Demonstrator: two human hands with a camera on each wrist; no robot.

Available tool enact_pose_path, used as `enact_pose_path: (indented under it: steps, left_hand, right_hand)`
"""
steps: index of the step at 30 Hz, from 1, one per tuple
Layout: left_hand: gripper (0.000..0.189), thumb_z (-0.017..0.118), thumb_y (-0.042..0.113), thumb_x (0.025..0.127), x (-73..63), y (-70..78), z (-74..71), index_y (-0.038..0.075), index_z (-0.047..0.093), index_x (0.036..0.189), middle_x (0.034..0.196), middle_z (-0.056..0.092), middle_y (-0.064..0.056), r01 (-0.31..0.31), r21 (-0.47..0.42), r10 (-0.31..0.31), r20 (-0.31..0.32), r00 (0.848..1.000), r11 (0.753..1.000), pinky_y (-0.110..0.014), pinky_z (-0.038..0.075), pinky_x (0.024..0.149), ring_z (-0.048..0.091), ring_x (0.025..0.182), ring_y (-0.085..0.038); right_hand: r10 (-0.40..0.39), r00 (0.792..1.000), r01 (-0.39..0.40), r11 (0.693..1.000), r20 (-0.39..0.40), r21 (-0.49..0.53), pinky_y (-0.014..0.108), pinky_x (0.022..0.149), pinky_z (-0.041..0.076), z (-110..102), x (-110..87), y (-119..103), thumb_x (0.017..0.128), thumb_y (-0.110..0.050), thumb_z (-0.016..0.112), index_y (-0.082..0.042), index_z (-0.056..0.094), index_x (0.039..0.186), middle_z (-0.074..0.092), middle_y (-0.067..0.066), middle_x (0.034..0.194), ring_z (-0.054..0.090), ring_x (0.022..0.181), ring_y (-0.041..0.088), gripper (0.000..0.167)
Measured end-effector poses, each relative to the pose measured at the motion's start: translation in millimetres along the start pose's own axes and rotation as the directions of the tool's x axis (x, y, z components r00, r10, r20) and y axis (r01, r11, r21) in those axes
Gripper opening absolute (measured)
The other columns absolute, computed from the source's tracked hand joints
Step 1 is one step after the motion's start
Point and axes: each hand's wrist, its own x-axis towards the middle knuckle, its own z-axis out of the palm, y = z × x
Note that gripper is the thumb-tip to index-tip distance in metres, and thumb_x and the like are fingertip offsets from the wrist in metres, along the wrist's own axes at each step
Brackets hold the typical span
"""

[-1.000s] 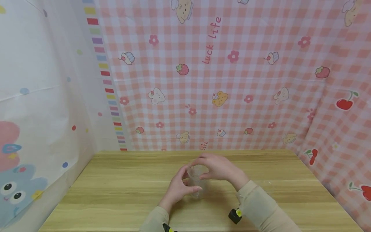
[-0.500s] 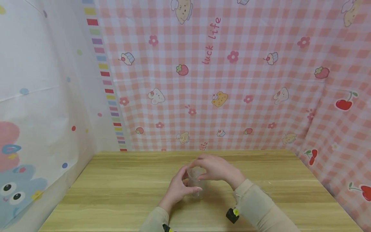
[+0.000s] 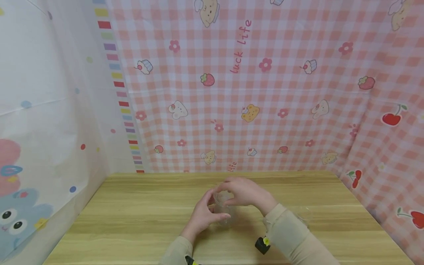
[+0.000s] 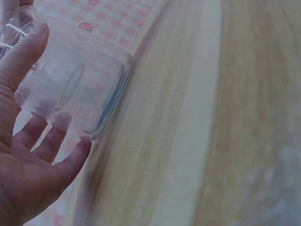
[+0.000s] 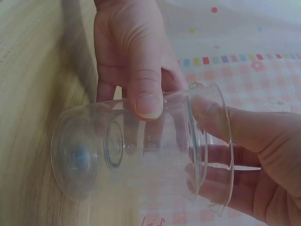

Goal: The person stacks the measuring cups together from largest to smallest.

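- A pink-and-white checked cloth (image 3: 198, 92) hangs across the back and right, printed with strawberries, cupcakes, flowers and animal heads (one line reads "luck life").
- Below it spreads a pale yellow-brown wood-grain table (image 3: 139, 217).
- A white cloth with coloured dots and cartoon figures (image 3: 49, 110) hangs along the left side.
- Beige sleeves (image 3: 294, 235) cover both forearms.
- The right hand (image 3: 246, 193) comes over the top from the right; its thumb and fingers grip the upper rim from opposite sides.
- The left hand (image 3: 202, 213) holds the body lower down, thumb on the near side, fingers curled round the far side.
- A clear, glass-like outer cup with a rounded bottom (image 5: 77, 155) stands upright between the hands, near the table's middle; whether its base touches the wood, I cannot tell.
- A clear inner cup (image 5: 164, 162) appears nested in it (its ringed base shows through the wall), with its rim projecting above the outer one.
- A faint clear object (image 3: 305, 212) lies on the table, partly behind the right sleeve.
- A small black piece with a yellow patch (image 3: 262, 245) sits at the right wrist.
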Motion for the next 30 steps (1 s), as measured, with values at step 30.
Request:
enact_pose_path:
  steps: [30]
  left_hand:
    - [0.079, 0.085, 0.014, 0.079, -0.2, -0.5, 0.3, 0.016, 0.043, 0.146, 0.139, 0.053, -0.009, -0.016, 0.001, 0.016, 0.005, 1.000, 1.000, -0.047, 0.050, 0.099, 0.050, 0.126, -0.030]
  right_hand:
    - [0.047, 0.999, -0.048, 0.999, 0.025, 0.015, 0.038, 0.092, 0.053, 2.9, 1.9, -1.4, 0.085, -0.025, 0.080, -0.015, 0.070, 0.122, 0.066, 0.000, 0.119, 0.062, 0.108, 0.018, 0.040]
